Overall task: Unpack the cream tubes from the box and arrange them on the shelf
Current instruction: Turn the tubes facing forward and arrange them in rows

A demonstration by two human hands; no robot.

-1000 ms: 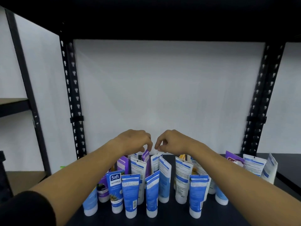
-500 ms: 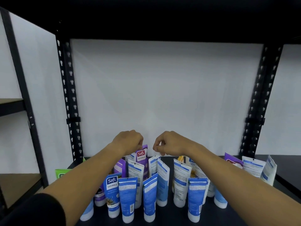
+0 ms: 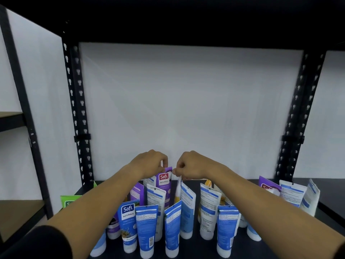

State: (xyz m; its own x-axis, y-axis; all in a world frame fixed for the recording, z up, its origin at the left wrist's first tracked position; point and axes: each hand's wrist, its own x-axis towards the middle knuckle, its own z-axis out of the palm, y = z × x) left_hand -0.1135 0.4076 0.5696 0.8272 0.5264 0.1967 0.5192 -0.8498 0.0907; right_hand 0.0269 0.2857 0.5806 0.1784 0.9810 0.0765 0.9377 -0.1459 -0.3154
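Many cream tubes [image 3: 146, 228] already stand on the shelf [image 3: 326, 215], nearer than both hands. Left hand [image 3: 149, 163] pinches the purple tube [image 3: 164, 181]; right hand [image 3: 190, 165] pinches a pale tube [image 3: 178, 191] beneath it. Arranging step; next, probably straighten and release.

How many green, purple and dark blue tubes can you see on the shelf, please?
Green tube: 1
Purple tubes: 4
Dark blue tubes: 4
Total: 9
The white, yellow and paler blue tubes are not counted. The arms hide some of them.
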